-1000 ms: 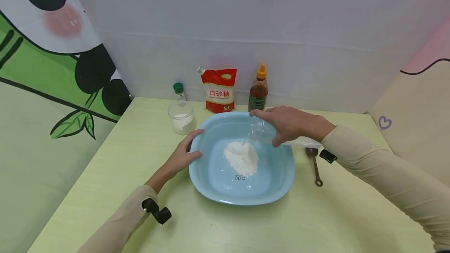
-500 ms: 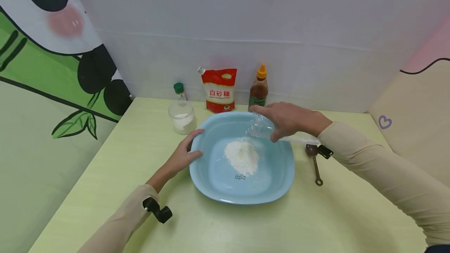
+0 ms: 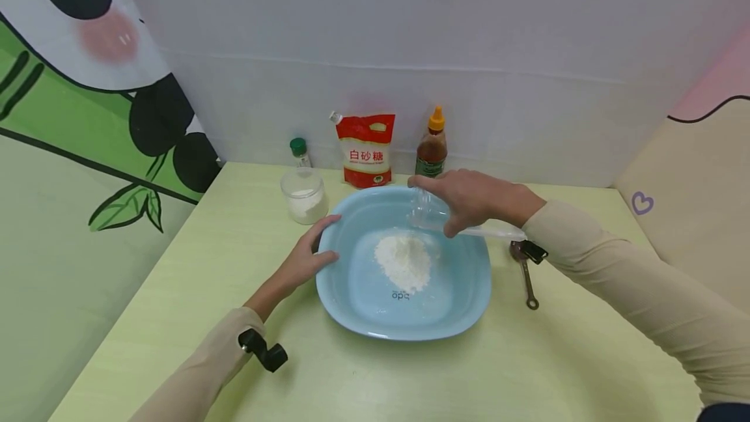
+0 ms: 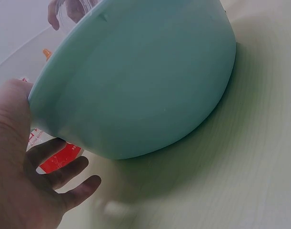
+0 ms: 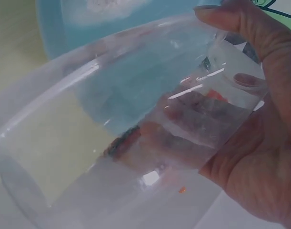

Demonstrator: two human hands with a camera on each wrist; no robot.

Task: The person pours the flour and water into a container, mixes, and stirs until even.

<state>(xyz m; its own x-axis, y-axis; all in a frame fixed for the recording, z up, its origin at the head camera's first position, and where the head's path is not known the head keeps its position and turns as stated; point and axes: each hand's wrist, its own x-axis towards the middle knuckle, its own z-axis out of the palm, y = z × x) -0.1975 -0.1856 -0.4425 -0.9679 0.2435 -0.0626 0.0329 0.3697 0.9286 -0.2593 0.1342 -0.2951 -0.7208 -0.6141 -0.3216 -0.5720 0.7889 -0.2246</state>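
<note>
A light blue basin (image 3: 357,318) stands on the table with a heap of white powder (image 3: 403,262) and some clear liquid inside. At its left side, my left hand (image 3: 301,262) grips the rim; the left wrist view shows the thumb over the edge and several fingers spread outside the wall. My right hand (image 3: 477,197) holds a clear, see-through container (image 5: 135,114) tilted almost level over the basin's far right part. Its mouth points left, above the powder. Through its wall the right wrist view shows my curled fingers.
Behind the basin stand a red-and-white sugar pouch (image 3: 367,152), a sauce bottle (image 3: 431,145) with a yellow cap, and a green-capped shaker (image 3: 299,150). A clear jar (image 3: 304,197) of white powder sits left. A brown measuring spoon (image 3: 528,282) lies right.
The thin liquid stream seen a second ago no longer shows. My right hand and the container have shifted slightly left and away from me. The left hand stays put.
</note>
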